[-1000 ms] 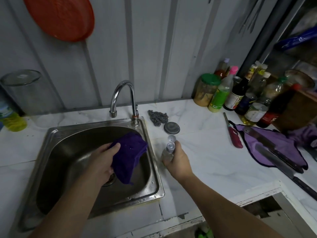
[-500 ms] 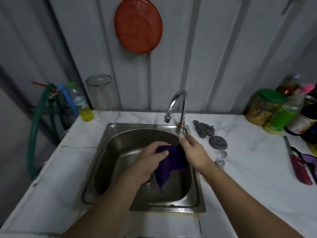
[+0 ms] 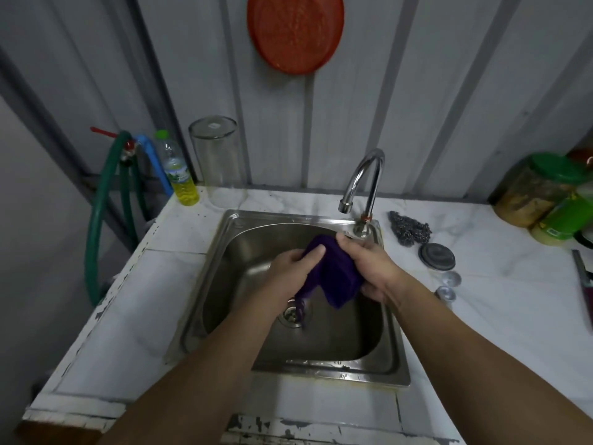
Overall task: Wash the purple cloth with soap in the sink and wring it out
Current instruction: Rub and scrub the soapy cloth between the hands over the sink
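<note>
A dark purple cloth [image 3: 337,277] hangs bunched over the steel sink [image 3: 244,226], just below the faucet [image 3: 365,184]. My left hand [image 3: 288,271] grips its left side, thumb on top. My right hand [image 3: 369,268] is closed on its right side, close to the faucet's base. A tail of the cloth dangles toward the drain [image 3: 293,314]. No running water is visible. A small clear soap bottle [image 3: 445,295] stands on the counter right of the sink, its loose cap [image 3: 451,278] beside it.
A steel scourer [image 3: 409,231] and a round sink plug [image 3: 436,256] lie right of the faucet. Jars [image 3: 539,187] and a red-handled knife [image 3: 587,281] sit at far right. An oil bottle [image 3: 178,171], a glass container [image 3: 215,152] and hoses [image 3: 102,203] are at left.
My right hand let go of the small soap bottle on the counter and came to the cloth. Both hands now hold the cloth over the sink. My view swung left.
</note>
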Demonstrator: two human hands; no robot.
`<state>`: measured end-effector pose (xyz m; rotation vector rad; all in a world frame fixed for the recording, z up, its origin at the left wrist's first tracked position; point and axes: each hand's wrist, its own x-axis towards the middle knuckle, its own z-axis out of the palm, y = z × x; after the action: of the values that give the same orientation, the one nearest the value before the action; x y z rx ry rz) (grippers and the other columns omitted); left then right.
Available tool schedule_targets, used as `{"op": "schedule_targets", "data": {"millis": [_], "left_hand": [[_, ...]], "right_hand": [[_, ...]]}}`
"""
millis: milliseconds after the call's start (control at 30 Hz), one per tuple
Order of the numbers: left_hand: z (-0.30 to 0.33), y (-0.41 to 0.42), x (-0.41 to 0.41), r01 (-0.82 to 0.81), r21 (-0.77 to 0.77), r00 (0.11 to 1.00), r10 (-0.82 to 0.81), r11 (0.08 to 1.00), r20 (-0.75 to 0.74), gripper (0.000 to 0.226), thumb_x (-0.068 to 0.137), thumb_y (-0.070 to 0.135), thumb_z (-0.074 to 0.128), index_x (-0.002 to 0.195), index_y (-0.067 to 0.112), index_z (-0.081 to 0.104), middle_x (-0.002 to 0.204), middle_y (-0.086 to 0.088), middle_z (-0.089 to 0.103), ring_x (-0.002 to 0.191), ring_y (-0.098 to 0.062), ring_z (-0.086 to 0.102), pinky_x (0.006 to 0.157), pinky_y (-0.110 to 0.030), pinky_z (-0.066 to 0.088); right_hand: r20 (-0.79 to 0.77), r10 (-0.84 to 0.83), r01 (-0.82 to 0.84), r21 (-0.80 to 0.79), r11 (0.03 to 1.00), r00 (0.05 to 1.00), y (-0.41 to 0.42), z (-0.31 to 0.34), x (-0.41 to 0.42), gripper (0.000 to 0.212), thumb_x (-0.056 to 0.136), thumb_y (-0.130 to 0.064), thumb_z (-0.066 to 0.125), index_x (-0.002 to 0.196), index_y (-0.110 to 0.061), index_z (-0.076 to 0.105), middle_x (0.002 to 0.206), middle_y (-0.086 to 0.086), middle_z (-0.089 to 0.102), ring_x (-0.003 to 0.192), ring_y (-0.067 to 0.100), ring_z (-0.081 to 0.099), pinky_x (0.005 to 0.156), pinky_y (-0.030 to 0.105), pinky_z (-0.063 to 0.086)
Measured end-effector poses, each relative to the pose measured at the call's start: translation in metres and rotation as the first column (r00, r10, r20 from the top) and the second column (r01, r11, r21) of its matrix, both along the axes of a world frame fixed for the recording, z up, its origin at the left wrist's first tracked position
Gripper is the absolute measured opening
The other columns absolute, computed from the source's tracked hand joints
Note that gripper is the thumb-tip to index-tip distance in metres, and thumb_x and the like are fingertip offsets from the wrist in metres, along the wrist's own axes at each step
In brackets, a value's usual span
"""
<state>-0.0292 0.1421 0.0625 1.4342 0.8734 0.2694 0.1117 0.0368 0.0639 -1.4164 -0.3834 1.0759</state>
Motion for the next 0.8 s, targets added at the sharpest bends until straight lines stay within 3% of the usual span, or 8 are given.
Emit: {"op": "schedule_targets", "data": {"millis": [67,167,300,367,467,533,633,800], "left_hand": [[-0.007,0.0,-0.001,-0.05,-0.033,0.999,0.05,0.998,0.005,0.034,0.092,0.057,0.065,0.097,0.025,0.074,0.103,-0.011,0.081,0.097,-0.028,0.076,0.092,-0.042,0.058],[-0.011,-0.001,0.002,-0.138,-0.137,0.984,0.152,0.981,0.094,0.031,0.095,0.048,0.066,0.108,0.02,0.071,0.109,-0.011,0.079,0.102,-0.031,0.075,0.097,-0.051,0.059],[-0.012,0.0,0.006,-0.195,-0.053,0.975,0.2,0.979,0.099,0.028,0.095,0.044,0.067,0.106,0.019,0.07,0.109,-0.01,0.077,0.102,-0.03,0.073,0.096,-0.057,0.058],[-0.014,-0.001,0.007,-0.184,-0.019,0.979,0.185,0.983,0.082,0.025,0.095,0.045,0.067,0.1,0.021,0.071,0.104,-0.009,0.078,0.098,-0.029,0.074,0.094,-0.056,0.059],[-0.017,-0.002,0.007,-0.156,0.036,0.986,0.154,0.987,0.057,0.025,0.096,0.045,0.064,0.103,0.023,0.075,0.101,-0.006,0.079,0.096,-0.027,0.075,0.093,-0.055,0.06],[-0.018,0.0,0.007,-0.122,0.1,0.992,0.119,0.987,0.037,0.024,0.097,0.043,0.064,0.104,0.023,0.076,0.1,-0.005,0.08,0.095,-0.026,0.075,0.092,-0.054,0.06],[-0.019,0.004,0.007,-0.104,0.132,0.995,0.104,0.986,0.007,0.024,0.094,0.042,0.069,0.105,0.021,0.076,0.1,-0.006,0.079,0.094,-0.025,0.075,0.092,-0.053,0.06],[-0.019,0.007,0.003,-0.135,-0.241,0.99,0.143,0.961,0.016,0.029,0.092,0.039,0.074,0.104,0.012,0.071,0.097,-0.01,0.08,0.088,-0.028,0.077,0.079,-0.043,0.065]], "right_hand": [[-0.054,-0.027,0.03,0.044,0.999,0.998,0.004,0.0,-0.006,0.072,0.08,-0.045,0.075,0.128,0.005,0.059,0.115,0.03,0.07,0.095,0.039,0.07,0.09,0.051,0.057],[-0.08,-0.022,0.024,0.035,0.999,0.997,0.009,0.0,-0.011,0.062,0.09,-0.036,0.072,0.13,0.007,0.055,0.11,0.026,0.071,0.091,0.034,0.071,0.087,0.051,0.059],[-0.082,0.149,-0.156,-0.078,0.985,0.985,0.004,0.004,-0.005,0.045,0.093,-0.027,0.072,0.125,0.0,0.058,0.107,0.021,0.072,0.084,0.029,0.074,0.066,0.038,0.065],[-0.046,0.242,-0.246,-0.13,0.961,0.969,0.002,0.008,-0.001,0.034,0.094,-0.031,0.07,0.115,-0.005,0.065,0.101,0.018,0.074,0.081,0.027,0.074,0.067,0.035,0.063],[0.11,0.275,-0.248,-0.21,0.946,0.955,0.003,0.011,0.002,0.028,0.095,-0.038,0.068,0.1,-0.01,0.069,0.089,0.012,0.076,0.073,0.022,0.074,0.068,0.034,0.062],[0.144,0.256,-0.217,-0.238,0.947,0.956,0.003,0.008,0.003,0.029,0.097,-0.04,0.065,0.103,-0.011,0.067,0.088,0.013,0.077,0.072,0.023,0.075,0.063,0.034,0.063],[0.119,0.231,-0.2,-0.231,0.952,0.966,-0.001,-0.002,0.001,0.031,0.101,-0.038,0.058,0.112,-0.01,0.064,0.096,0.023,0.076,0.081,0.039,0.074,0.063,0.043,0.063],[0.156,0.014,-0.005,-0.06,0.998,0.988,0.0,-0.012,0.001,0.011,0.098,-0.028,0.065,0.103,-0.018,0.07,0.094,0.013,0.077,0.082,0.028,0.073,0.076,0.044,0.062]]}}
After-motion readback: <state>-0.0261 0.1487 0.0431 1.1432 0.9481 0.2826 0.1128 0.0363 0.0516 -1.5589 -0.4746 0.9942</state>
